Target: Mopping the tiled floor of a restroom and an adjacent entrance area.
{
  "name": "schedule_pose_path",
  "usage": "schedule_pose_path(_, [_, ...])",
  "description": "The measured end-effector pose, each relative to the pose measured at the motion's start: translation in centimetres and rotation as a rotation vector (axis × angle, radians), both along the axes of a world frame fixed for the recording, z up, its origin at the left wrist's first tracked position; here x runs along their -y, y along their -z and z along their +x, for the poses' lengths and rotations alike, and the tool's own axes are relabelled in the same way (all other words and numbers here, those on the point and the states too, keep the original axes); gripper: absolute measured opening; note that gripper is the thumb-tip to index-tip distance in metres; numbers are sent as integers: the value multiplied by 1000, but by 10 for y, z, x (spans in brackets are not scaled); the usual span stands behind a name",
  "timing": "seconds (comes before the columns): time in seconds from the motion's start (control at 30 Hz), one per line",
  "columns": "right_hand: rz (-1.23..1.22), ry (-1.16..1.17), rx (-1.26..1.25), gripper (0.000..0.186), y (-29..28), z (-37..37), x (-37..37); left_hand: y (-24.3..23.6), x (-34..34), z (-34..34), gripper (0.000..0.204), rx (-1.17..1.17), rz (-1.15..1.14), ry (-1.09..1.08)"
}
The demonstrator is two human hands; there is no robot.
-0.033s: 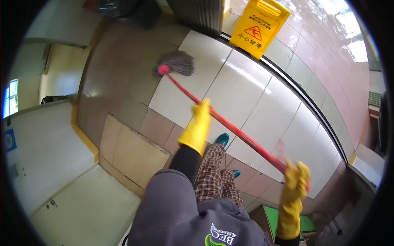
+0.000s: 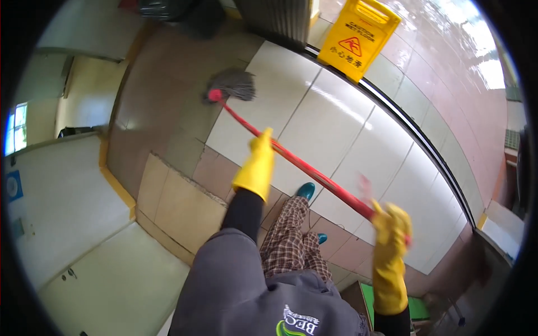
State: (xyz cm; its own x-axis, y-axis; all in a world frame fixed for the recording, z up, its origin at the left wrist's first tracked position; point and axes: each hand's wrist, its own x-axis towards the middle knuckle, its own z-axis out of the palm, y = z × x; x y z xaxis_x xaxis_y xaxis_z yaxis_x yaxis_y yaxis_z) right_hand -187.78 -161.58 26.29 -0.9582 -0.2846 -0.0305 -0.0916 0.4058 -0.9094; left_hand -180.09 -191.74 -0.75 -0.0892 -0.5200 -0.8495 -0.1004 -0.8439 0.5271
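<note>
A: What did the left hand have hold of?
B: The mop. It was closed round the red handle, on the stretch nearer the mop head. The yellow glove hid most of how the separate fingers lay, and that part was a little blurred.
A: And the right hand?
B: Also curled about the handle, up near its other end. A bit of red showed past the far side of the fist, so the fingers were bent in, not spread. I couldn't tell how tightly either hand pressed.
A: Were the two hands close together?
B: No, well apart, with a long bare length of handle slanting between them. The right one was nearer the person's body; the left arm, in a dark sleeve, reached out ahead.
A: Where did the mop end up lying?
B: Its grey strands rested on the floor, across the border between the white tiles and the duller brown flooring. The round red joint sat at the left side of the strands.
A: Anything else about?
B: A yellow warning sign stood beyond the white tiles, beside a dark track along their edge. Nearer the person, a teal shoe showed below checked trousers, its toe on the white tiles and well apart from the mop head.
</note>
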Motion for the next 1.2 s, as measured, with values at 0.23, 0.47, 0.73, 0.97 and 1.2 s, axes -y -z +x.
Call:
schedule_pose_path(0.23, [-608, -633, 694, 21, 59, 32, 182, -25, 100, 97, 38, 2, -38, 110])
schedule_pose_path(0.47, [-383, -675, 718, 24, 4, 49, 68, -1, 50, 128, 51, 22, 143, 226])
schedule_pose_path(0.73, [-289, 133, 138, 28, -130, 86, -205, -68, -214, 34, 44, -306, 617, 440])
schedule_pose_path(0.97, [-58, 259, -135, 36, -247, 222, -261, -159, -420, 37, 37, -129, 749, 766])
schedule_pose_path(1.2, [-52, 825, -249, 37, -261, 292, -277, -166, -528, 96, 34, 12, 839, 921])
